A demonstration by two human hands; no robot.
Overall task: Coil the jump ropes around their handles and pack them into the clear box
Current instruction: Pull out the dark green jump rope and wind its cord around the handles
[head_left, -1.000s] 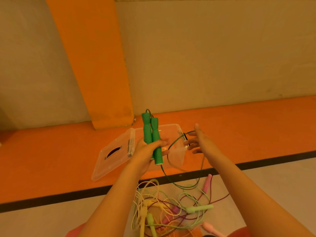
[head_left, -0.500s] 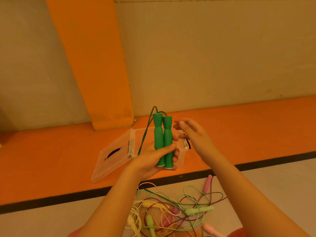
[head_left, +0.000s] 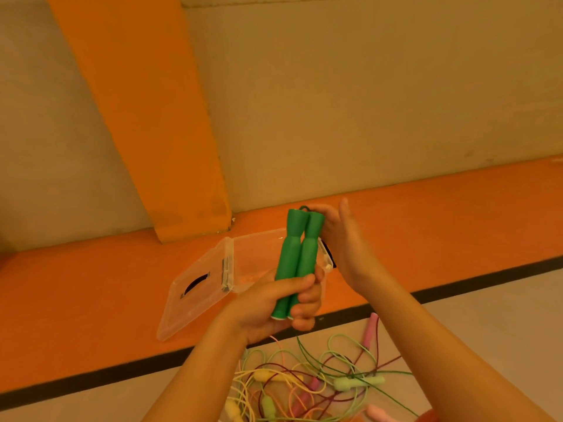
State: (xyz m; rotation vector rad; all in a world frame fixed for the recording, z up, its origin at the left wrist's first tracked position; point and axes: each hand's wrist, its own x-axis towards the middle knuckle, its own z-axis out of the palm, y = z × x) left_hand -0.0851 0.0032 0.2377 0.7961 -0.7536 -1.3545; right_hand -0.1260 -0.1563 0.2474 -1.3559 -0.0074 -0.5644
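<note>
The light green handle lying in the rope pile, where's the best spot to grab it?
Take the light green handle around its slimmer right section, coming from above. It lies flat and sideways on the floor, with cords of the rope pile crossing beside it.

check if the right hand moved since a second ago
Yes. The right hand swung left, from over the clear box's right end to the top of the green handles.

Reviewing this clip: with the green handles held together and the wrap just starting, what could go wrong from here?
The dark green cord trails down into the tangled pile of pastel jump ropes, so winding may drag others up. The left hand grips only the lower ends of the two green handles, so they could splay. The open clear plastic box looks small.
</note>
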